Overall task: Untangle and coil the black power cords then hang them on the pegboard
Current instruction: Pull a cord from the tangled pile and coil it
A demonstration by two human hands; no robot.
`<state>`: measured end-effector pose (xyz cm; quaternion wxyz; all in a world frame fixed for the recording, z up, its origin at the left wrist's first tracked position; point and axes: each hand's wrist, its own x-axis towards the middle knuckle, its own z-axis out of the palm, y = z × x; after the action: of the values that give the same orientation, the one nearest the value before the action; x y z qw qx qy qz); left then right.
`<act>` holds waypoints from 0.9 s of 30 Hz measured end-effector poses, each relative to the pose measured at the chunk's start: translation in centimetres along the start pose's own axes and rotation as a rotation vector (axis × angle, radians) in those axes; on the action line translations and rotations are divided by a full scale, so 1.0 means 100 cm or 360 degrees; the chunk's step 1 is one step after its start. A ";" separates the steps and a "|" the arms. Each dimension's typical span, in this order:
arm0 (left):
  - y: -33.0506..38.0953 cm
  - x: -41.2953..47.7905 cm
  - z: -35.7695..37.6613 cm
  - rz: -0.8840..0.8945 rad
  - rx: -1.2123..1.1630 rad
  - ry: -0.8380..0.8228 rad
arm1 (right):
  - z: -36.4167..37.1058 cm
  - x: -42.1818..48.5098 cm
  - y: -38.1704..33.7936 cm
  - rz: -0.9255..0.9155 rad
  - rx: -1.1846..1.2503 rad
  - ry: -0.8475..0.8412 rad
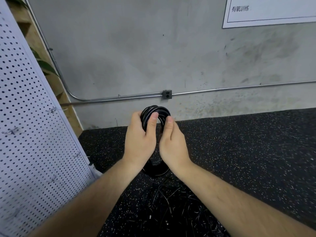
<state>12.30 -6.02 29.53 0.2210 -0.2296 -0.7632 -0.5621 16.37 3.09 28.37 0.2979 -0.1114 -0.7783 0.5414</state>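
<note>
Concrete wall; hands (140, 134) around coiled cord (154, 111)

- The coiled cord (154, 111) at twelve o'clock from the hands is black with a glossy, smooth jacket that catches light.
- The floor (239, 151) looks like matt, grainy black rubber flecked with white.
- The wall (136, 57) is rough, blotchy grey concrete.
- The conduit (222, 89) is dull, smooth metal.
- The pegboard (25, 134), at nine o'clock, is smooth, matt, white and perforated, with thin metal hooks (51, 110).
</note>
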 end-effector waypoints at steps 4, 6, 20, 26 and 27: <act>-0.010 0.010 -0.005 0.0194 0.0181 -0.0070 | 0.007 0.006 -0.008 0.0238 0.0173 -0.0079; -0.015 0.016 -0.008 0.0322 0.0251 -0.0131 | 0.011 0.008 -0.014 0.0474 0.0242 -0.0162; -0.006 0.032 -0.087 0.0237 0.0035 -0.0236 | 0.031 0.010 -0.050 0.0011 0.0703 -0.0303; 0.013 0.026 -0.186 0.0153 0.0252 -0.0089 | 0.092 -0.004 -0.112 -0.0419 0.0725 -0.0524; 0.016 0.025 -0.204 0.0194 0.0355 -0.0026 | 0.106 -0.007 -0.126 -0.0456 0.0755 -0.0574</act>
<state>12.88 -24.93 37.72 0.2725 -0.2541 -0.8074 -0.4575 12.61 -10.34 37.13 0.2460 0.1693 -0.6785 0.6712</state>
